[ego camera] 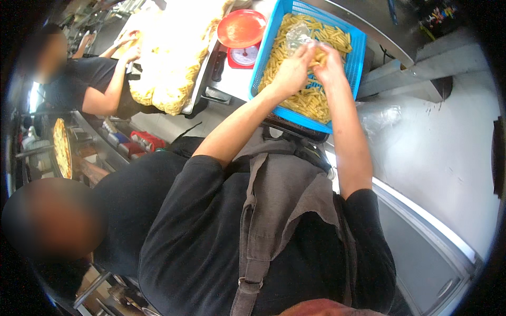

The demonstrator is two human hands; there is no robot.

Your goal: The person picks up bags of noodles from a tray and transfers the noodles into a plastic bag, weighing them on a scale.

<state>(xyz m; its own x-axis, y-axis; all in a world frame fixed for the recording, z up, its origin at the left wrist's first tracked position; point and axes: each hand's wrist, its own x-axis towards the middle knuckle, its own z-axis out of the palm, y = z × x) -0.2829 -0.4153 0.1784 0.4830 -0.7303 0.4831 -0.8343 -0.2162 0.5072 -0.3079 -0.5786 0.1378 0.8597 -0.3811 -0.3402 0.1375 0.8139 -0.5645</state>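
A blue perforated plastic basket (359,65) in front of me holds a layer of penne pasta (306,103). Over its middle, my left hand (295,68) has its fingertips at a crumpled clear plastic bag (297,36) and appears to grip it. Close beside it, my right hand (331,66) is curled around some penne, which shows between the two hands. Whether that handful is partly inside the bag is hidden by my fingers. Left of the basket stands a red kitchen scale (233,63) with a round dial, a red plate (242,28) on top.
A black-handled knife (218,66) lies left of the scale. Beyond it is a tray (199,85) heaped with long noodles (174,87), where a co-worker's hands (128,47) are busy. Close on my left, another person stands near a pizza (62,148). A metal frame (419,79) borders the right.
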